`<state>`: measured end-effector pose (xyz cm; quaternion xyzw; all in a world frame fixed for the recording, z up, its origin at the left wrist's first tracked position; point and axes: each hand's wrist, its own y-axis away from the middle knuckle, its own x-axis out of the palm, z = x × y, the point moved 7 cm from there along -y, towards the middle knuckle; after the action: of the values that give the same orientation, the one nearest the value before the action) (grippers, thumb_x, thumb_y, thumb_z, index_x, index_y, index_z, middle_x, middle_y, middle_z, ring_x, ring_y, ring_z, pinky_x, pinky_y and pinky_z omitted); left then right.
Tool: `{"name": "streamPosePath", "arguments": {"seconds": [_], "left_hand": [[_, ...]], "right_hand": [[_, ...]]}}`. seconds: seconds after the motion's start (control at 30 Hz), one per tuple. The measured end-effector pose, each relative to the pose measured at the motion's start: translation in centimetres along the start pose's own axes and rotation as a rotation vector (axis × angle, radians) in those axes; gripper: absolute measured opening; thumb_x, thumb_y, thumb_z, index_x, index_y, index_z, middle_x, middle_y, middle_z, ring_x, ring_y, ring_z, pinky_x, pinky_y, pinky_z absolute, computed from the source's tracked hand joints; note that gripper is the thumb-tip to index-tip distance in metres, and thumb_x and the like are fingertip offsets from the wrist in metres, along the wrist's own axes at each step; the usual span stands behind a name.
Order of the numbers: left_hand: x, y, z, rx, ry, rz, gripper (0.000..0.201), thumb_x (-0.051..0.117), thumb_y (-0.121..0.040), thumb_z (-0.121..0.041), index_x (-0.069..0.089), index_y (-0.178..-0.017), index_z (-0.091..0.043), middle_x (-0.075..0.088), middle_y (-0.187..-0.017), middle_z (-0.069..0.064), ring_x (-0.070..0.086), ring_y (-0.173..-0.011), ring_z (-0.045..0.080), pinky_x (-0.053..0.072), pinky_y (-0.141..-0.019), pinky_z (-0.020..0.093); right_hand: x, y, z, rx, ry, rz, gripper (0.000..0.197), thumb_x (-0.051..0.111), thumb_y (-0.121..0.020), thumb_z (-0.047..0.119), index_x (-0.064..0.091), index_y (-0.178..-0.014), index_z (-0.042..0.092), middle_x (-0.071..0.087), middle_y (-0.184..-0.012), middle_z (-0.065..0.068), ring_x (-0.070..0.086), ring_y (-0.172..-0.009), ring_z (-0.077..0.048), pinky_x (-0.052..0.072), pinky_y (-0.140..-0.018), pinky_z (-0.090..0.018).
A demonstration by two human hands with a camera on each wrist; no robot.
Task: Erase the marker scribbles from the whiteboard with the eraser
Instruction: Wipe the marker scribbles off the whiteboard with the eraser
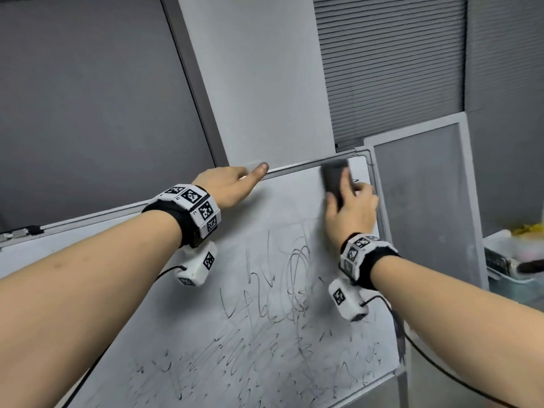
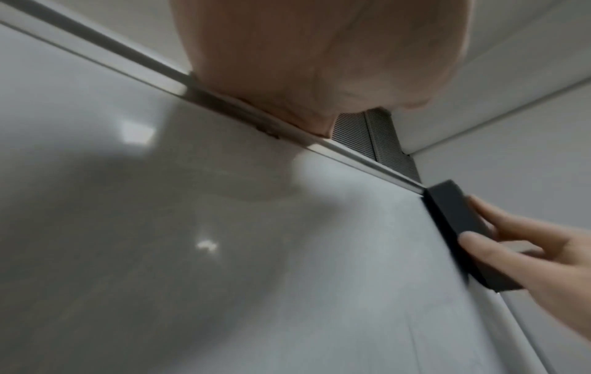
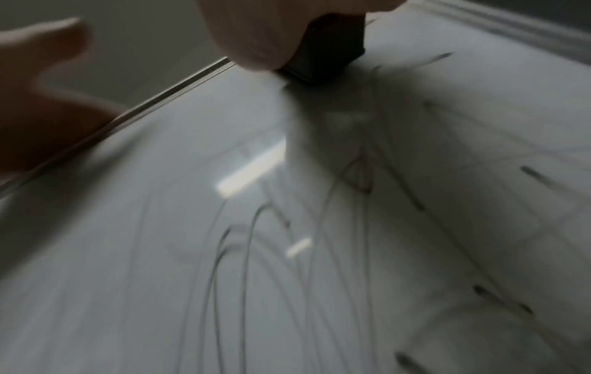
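Observation:
The whiteboard (image 1: 279, 201) stands tilted in front of me, with black marker scribbles (image 1: 279, 304) across its middle and lower part. My right hand (image 1: 347, 198) grips the black eraser (image 1: 334, 176) and presses it flat on the board near the upper right corner. The left wrist view has the eraser (image 2: 457, 227) just below the top frame, with my right hand's fingers (image 2: 527, 253) wrapped round it. My left hand (image 1: 250, 173) holds the board's top edge, thumb on the front, fingers hidden behind. Thin looping scribbles (image 3: 243, 253) run below the eraser (image 3: 332, 50).
A grey framed panel (image 1: 421, 201) stands right behind the board's right edge. Closed blinds (image 1: 388, 69) hang above it. A bin with clutter (image 1: 512, 269) sits at the far right. A metal clip (image 1: 20, 232) sits on the top frame at the far left.

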<state>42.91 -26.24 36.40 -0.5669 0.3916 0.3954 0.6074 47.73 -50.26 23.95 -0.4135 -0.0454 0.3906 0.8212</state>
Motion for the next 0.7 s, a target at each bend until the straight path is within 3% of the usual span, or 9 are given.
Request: {"name": "streamPosePath", "arguments": {"seconds": [0.07,0.13,0.2,0.3,0.37,0.43,0.57,0.63,0.7], "left_hand": [[0.0,0.1,-0.2,0.01,0.012,-0.005,0.083,0.001,-0.077,-0.09,0.051,-0.073,-0.024,0.063,-0.079,-0.001,0.06,-0.087,0.027,0.046,-0.078,0.036],[0.1,0.0,-0.5,0.016,0.005,-0.005,0.086,0.001,-0.074,-0.092,0.053,-0.076,-0.023,0.063,-0.08,0.0,0.06,-0.085,0.026,0.045,-0.076,0.036],[0.0,0.0,-0.6,0.014,-0.006,-0.009,0.087,0.0,-0.073,-0.092,0.053,-0.076,-0.023,0.063,-0.08,0.0,0.06,-0.086,0.027,0.045,-0.075,0.036],[0.0,0.3,-0.1,0.001,-0.01,-0.012,0.083,0.0,-0.071,-0.093,0.05,-0.074,-0.027,0.062,-0.083,-0.002,0.06,-0.09,0.03,0.047,-0.08,0.037],[0.0,0.4,0.4,-0.009,-0.007,-0.01,0.081,0.004,-0.074,-0.092,0.053,-0.078,-0.028,0.063,-0.083,-0.003,0.06,-0.09,0.029,0.049,-0.082,0.037],[-0.1,0.5,0.5,-0.011,-0.009,-0.022,0.084,0.006,-0.075,-0.093,0.058,-0.085,-0.028,0.064,-0.083,-0.003,0.061,-0.089,0.027,0.05,-0.082,0.038],[-0.2,0.5,0.4,-0.012,-0.01,-0.034,0.082,0.01,-0.08,-0.09,0.061,-0.088,-0.026,0.066,-0.083,-0.002,0.061,-0.086,0.024,0.051,-0.08,0.037],[-0.1,0.5,0.2,0.008,-0.01,-0.029,0.082,0.008,-0.079,-0.09,0.059,-0.087,-0.026,0.065,-0.083,-0.002,0.061,-0.087,0.026,0.051,-0.082,0.038],[0.0,0.7,0.2,0.029,-0.023,-0.028,0.077,0.008,-0.081,-0.087,0.055,-0.089,-0.027,0.064,-0.086,-0.001,0.06,-0.089,0.028,0.049,-0.082,0.037]], "right_hand": [[-0.5,-1.2,-3.7,0.387,-0.037,-0.007,0.06,0.049,-0.095,0.041,0.029,-0.151,0.035,0.041,-0.132,-0.015,0.039,-0.113,-0.038,0.04,-0.092,-0.047],[-0.6,-1.3,-3.6,0.422,-0.068,-0.009,0.059,0.049,-0.095,0.038,0.031,-0.151,0.034,0.04,-0.133,-0.015,0.038,-0.114,-0.038,0.04,-0.092,-0.045],[-0.5,-0.2,0.2,0.006,-0.045,-0.014,0.058,0.055,-0.091,0.032,0.041,-0.146,0.029,0.046,-0.127,-0.018,0.042,-0.105,-0.038,0.043,-0.087,-0.043],[1.5,5.2,5.7,-0.696,0.012,0.169,0.051,0.057,-0.091,0.033,0.046,-0.14,0.031,0.052,-0.121,-0.013,0.044,-0.092,-0.033,0.043,-0.075,-0.041],[2.0,6.5,6.7,-0.872,0.07,0.243,0.048,0.055,-0.093,0.038,0.046,-0.141,0.033,0.053,-0.121,-0.009,0.044,-0.09,-0.031,0.04,-0.073,-0.039],[1.5,4.9,5.4,-0.721,0.075,0.184,0.051,0.055,-0.091,0.038,0.045,-0.141,0.033,0.052,-0.122,-0.011,0.046,-0.093,-0.033,0.044,-0.075,-0.043],[-0.1,1.2,-1.2,0.166,-0.043,0.021,0.058,0.051,-0.095,0.038,0.032,-0.15,0.035,0.043,-0.129,-0.011,0.04,-0.112,-0.035,0.042,-0.09,-0.044],[-0.1,1.2,-1.9,0.286,-0.047,0.042,0.06,0.05,-0.096,0.037,0.028,-0.152,0.035,0.039,-0.133,-0.009,0.035,-0.119,-0.033,0.041,-0.094,-0.044],[-0.2,0.8,-1.9,0.194,-0.038,0.06,0.061,0.052,-0.096,0.034,0.029,-0.152,0.03,0.04,-0.135,-0.011,0.036,-0.122,-0.034,0.037,-0.098,-0.044]]}}
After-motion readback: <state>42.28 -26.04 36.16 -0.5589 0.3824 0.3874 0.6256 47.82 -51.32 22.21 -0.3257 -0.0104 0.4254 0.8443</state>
